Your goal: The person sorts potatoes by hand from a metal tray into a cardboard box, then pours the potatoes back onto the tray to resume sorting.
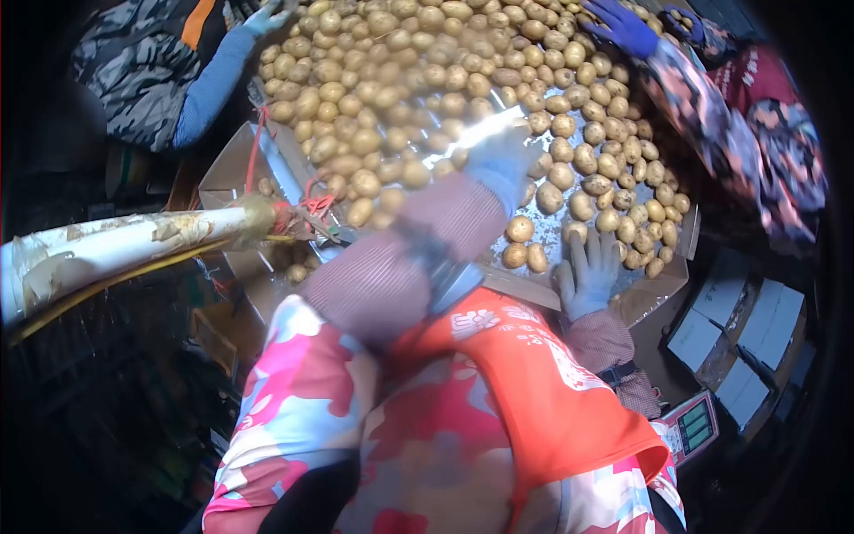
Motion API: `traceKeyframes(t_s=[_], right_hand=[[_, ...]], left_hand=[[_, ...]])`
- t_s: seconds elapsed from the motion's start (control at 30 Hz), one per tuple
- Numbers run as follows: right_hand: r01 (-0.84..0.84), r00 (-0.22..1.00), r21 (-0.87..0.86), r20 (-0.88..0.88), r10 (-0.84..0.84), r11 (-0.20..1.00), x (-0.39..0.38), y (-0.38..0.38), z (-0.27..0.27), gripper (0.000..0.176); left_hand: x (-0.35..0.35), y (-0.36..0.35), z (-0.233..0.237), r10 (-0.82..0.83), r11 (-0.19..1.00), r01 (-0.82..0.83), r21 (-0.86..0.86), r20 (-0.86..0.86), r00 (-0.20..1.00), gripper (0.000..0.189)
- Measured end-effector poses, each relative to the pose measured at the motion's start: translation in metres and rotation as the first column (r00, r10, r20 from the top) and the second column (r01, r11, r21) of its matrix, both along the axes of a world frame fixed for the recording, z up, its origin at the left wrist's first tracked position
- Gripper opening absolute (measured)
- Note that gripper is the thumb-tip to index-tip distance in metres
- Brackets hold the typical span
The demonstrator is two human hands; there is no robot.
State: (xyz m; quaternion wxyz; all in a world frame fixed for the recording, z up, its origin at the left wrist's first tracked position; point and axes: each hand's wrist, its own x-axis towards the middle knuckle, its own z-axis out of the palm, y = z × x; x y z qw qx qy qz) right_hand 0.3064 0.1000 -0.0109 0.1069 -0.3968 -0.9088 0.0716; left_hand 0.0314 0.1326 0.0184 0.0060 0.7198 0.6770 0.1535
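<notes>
Many potatoes (583, 160) cover a wet, shiny sorting table (543, 222) in front of me. My left hand (503, 165), in a pale blue-grey glove, reaches across to the middle of the pile. Motion smears its fingers, so whether it grips a potato does not show. Near the table's front edge, my right hand (592, 274) wears a similar glove. Its fingers are stretched out and apart, just beside a potato (576, 231), with nothing held. A few loose potatoes (519, 229) lie between my two hands.
A co-worker's blue-gloved hand (623, 27) is at the far right; another's gloved hand (265, 18) is at the far left. A white pole (133, 249) with red string juts in from the left. Cardboard boxes (747, 338) and a digital scale display (696, 427) stand at lower right.
</notes>
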Motion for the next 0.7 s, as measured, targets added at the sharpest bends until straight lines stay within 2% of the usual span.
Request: traceKeyframes(t_s=[0.03, 0.1, 0.17, 0.23, 0.3, 0.33, 0.37, 0.4, 0.43, 0.47, 0.63, 0.7], right_hand=[[0.013, 1.0, -0.018, -0.018, -0.013, 1.0, 0.0, 0.0, -0.001, 0.055], [0.02, 0.999, -0.03, -0.048, -0.022, 0.999, 0.001, 0.005, -0.001, 0.055], [0.021, 0.996, -0.034, -0.087, -0.024, 0.999, 0.001, 0.003, -0.005, 0.055], [0.028, 0.994, -0.034, -0.102, -0.031, 0.999, 0.0, 0.003, -0.003, 0.054], [0.039, 0.994, -0.038, -0.1, -0.043, 0.999, 0.002, 0.0, 0.0, 0.053], [0.039, 0.995, -0.04, -0.094, -0.042, 0.998, 0.003, 0.001, 0.001, 0.053], [0.035, 0.995, -0.04, -0.089, -0.038, 0.999, 0.004, 0.003, 0.001, 0.052], [0.032, 0.994, -0.024, -0.099, -0.034, 0.999, 0.005, 0.005, 0.0, 0.052], [0.033, 0.993, -0.014, -0.112, -0.034, 0.999, 0.006, 0.004, -0.002, 0.052], [0.035, 0.992, -0.008, -0.123, -0.036, 0.999, 0.005, 0.002, -0.004, 0.051], [0.037, 0.988, -0.031, -0.146, -0.041, 0.999, 0.005, 0.004, 0.002, 0.051], [0.039, 0.987, -0.016, -0.156, -0.041, 0.999, 0.005, 0.004, 0.001, 0.051]], left_hand=[[0.0, 0.016, -0.005, 0.017, 0.974, -0.02, -0.226, -0.015, 1.0, 0.033], [0.009, 0.029, -0.005, 0.02, 0.88, -0.023, -0.474, -0.01, 1.0, 0.036], [0.016, 0.024, -0.001, 0.013, 0.835, 0.009, -0.551, 0.037, 0.999, 0.041], [0.013, 0.021, -0.005, -0.036, 0.828, 0.015, -0.561, -0.027, 0.999, 0.043], [0.014, 0.018, -0.005, 0.054, 0.798, 0.009, -0.603, 0.088, 0.995, 0.043], [0.014, 0.015, 0.016, 0.183, 0.769, 0.001, -0.639, 0.221, 0.958, 0.041], [0.01, 0.006, 0.021, 0.326, 0.749, 0.074, -0.658, 0.463, 0.824, 0.04], [0.006, -0.003, 0.027, 0.461, 0.739, 0.137, -0.659, 0.644, 0.611, 0.039], [-0.001, -0.02, 0.018, 0.554, 0.761, 0.257, -0.596, 0.803, 0.22, 0.038], [-0.01, -0.032, 0.01, 0.578, 0.8, 0.337, -0.496, 0.788, -0.212, 0.037], [-0.038, -0.049, 0.003, 0.414, 0.907, 0.095, -0.41, 0.827, -0.381, 0.039], [-0.036, -0.03, 0.009, 0.607, 0.789, 0.066, -0.611, 0.76, -0.231, 0.04]])
